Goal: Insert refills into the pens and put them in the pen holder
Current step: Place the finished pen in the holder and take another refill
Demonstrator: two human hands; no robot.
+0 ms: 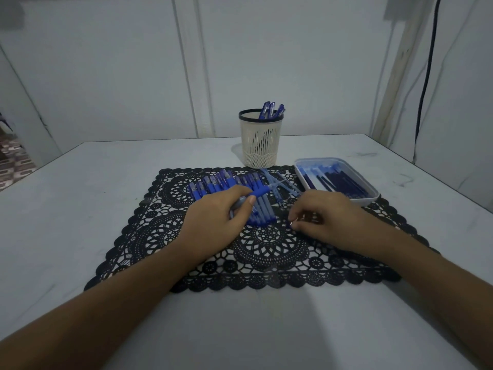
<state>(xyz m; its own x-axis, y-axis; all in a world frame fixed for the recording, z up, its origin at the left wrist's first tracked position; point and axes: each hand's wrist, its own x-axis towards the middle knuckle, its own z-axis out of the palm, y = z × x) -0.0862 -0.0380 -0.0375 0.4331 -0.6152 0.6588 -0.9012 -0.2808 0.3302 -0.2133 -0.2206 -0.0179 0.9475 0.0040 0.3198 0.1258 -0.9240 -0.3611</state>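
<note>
Holding one pen (258,193) in the left hand (213,220), the person looks mid-assembly to me: barrel picked, refill not yet going in. The left hand's fingers are wrapped round the barrel with the thumb on top. The blue grip end sticks out past the thumb, toward the right hand (329,220).

The right hand's fingers are curled with the tips drawn together low on the black lace mat (266,247). A small glint shows at the tips. It could be a tiny part or just a nail, so I cannot tell whether the hand holds anything.

A row of pens (213,184) lies just beyond the left hand, partly under its fingers. A few loose refills (282,182) lie crossed beyond the gap between the two hands. A tray (320,159) with more dark sticks sits just beyond the right hand. The pen holder (261,145) stands farther off, beyond both hands, on the bench (80,196). A few finished pens (269,110) are already in it.

The task looks early on, since most pens are still on the mat. The next move likely calls for the right hand to take a refill, line its tip up with the open end of the held pen and slide it in straight. The left hand should keep the barrel steady meanwhile. A slim refill can miss the opening or bend if pushed at an angle.
</note>
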